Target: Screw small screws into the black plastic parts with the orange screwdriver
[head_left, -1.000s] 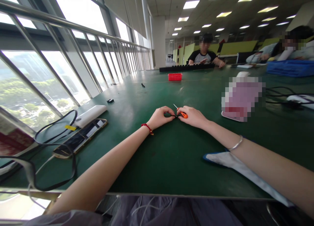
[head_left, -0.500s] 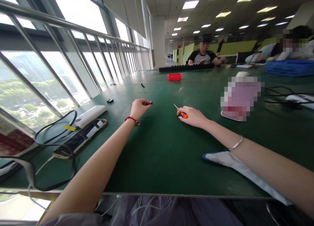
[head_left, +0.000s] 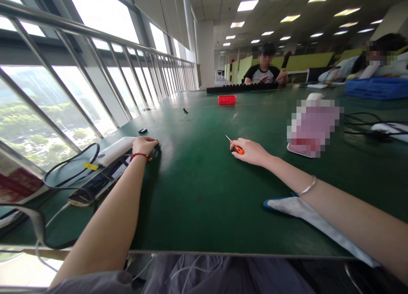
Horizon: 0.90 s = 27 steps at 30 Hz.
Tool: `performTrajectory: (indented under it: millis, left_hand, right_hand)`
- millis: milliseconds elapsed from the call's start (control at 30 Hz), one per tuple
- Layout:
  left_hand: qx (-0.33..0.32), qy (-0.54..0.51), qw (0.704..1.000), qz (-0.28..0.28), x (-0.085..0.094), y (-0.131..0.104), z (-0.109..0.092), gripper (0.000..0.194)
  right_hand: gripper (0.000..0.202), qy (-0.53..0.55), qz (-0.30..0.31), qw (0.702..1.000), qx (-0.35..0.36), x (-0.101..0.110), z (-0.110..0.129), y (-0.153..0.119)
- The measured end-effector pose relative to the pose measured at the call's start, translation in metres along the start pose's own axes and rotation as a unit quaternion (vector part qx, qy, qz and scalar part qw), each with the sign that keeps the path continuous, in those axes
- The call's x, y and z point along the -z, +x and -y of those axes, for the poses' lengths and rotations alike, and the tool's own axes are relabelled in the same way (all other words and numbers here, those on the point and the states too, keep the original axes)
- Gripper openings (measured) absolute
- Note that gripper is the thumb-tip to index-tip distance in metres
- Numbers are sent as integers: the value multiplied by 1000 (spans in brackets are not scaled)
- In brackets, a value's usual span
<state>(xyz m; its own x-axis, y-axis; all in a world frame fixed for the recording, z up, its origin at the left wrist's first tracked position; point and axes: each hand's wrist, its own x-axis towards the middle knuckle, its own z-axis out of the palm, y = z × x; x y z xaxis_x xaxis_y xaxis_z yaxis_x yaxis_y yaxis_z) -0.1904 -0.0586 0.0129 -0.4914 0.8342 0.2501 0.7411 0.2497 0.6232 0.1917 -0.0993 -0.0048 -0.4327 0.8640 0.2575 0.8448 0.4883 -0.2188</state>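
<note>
My left hand [head_left: 144, 145], with a red cord bracelet at the wrist, is low over the left part of the green table [head_left: 197, 200]. Its fingers pinch a small dark piece [head_left: 157, 142] whose shape is mostly hidden. Near the middle right, my right hand [head_left: 250, 151] rests on the table and is closed around an orange-and-black screwdriver [head_left: 237, 148], its thin metal tip pointing up and left. A small black part [head_left: 143, 131] lies just beyond my left hand. Another thin black piece [head_left: 185, 110] lies farther back.
At left are a white device [head_left: 114, 151], a dark phone [head_left: 91, 185] and cables. A red tray [head_left: 227, 100] stands ahead, before a long black strip [head_left: 244, 88]. A pink phone-like object [head_left: 318, 126] and a blue basket [head_left: 376, 89] are at right. Two people sit beyond.
My left hand has moved left and slightly down towards the white device, the small dark piece still between its fingers. My right hand and the screwdriver have stayed in place.
</note>
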Motion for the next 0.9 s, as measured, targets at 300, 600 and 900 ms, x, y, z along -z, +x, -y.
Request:
performTrajectory:
  millis: [300,600,900]
  left_hand:
    - [3,-31,999,-35,4,13,16,30]
    - [9,-23,1000,3,0,14,18,31]
    - [10,-7,1000,9,3,9,14,29]
  right_hand:
    - [20,-3,1,1000,0,-1,0,0]
    - [19,1,1,1000,1,-2,-1,0]
    - [19,1,1,1000,1,-1,-1,0]
